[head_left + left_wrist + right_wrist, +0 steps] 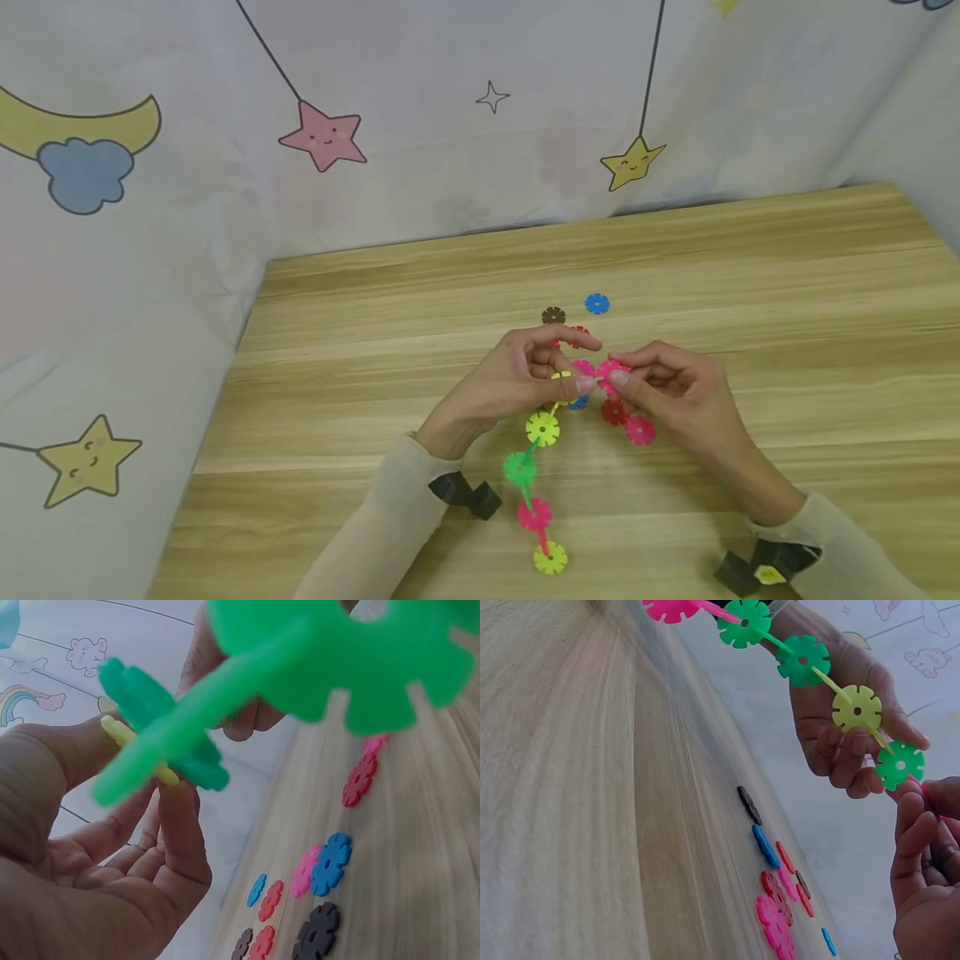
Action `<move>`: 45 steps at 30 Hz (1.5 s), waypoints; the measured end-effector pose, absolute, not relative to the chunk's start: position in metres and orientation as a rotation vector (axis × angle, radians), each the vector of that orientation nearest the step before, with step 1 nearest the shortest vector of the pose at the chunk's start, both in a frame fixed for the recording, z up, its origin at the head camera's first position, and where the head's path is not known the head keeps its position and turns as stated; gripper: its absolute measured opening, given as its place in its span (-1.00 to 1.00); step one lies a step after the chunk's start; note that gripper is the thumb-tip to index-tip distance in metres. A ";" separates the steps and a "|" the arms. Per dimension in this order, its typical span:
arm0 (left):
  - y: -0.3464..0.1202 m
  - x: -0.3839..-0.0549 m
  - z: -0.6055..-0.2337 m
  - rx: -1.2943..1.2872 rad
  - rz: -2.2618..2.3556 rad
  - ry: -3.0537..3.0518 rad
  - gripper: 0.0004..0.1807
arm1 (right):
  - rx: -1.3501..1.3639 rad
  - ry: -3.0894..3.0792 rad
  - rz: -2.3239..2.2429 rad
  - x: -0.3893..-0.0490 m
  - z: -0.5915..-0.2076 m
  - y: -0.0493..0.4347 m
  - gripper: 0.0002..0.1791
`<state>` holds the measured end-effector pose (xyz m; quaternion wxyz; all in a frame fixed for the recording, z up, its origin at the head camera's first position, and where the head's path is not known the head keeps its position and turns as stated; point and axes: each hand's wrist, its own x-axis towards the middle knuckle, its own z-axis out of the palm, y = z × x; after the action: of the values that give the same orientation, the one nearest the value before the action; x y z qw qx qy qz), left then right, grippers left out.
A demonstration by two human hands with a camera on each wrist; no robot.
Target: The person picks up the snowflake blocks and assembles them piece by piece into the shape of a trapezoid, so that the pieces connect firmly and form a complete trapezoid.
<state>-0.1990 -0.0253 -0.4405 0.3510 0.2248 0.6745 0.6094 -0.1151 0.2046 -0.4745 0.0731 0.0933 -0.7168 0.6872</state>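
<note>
A chain of slotted plastic snowflake discs hangs below my left hand [498, 379], with a yellow disc [551, 558] at its lower end. Between thumb and fingers, my left hand pinches the chain's upper end, where a yellow disc [857, 709] joins a green disc [900, 765]. My right hand [686, 404] pinches a pink disc [612, 377] by thumb and fingertips. Its edge meets the green disc; how far the slots interlock is hidden by the fingers. In the left wrist view, a blurred green disc [352, 660] of the chain crosses close to the camera.
Loose discs lie on the wooden table [360, 333] beyond and under the hands: blue [597, 303], brown [553, 316], red [615, 411] and pink [641, 430] among them. A printed curtain [420, 167] stands along the table's back and left edges.
</note>
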 end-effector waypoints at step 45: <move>-0.025 -0.191 -0.431 0.576 1.605 1.773 -0.66 | 0.450 -2.210 1.957 -0.111 -0.456 0.208 -0.56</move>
<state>-0.1913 -0.0247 -0.4307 0.3343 0.2205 0.6795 0.6148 -0.1108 0.2079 -0.4564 0.0776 0.1501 -0.7380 0.6533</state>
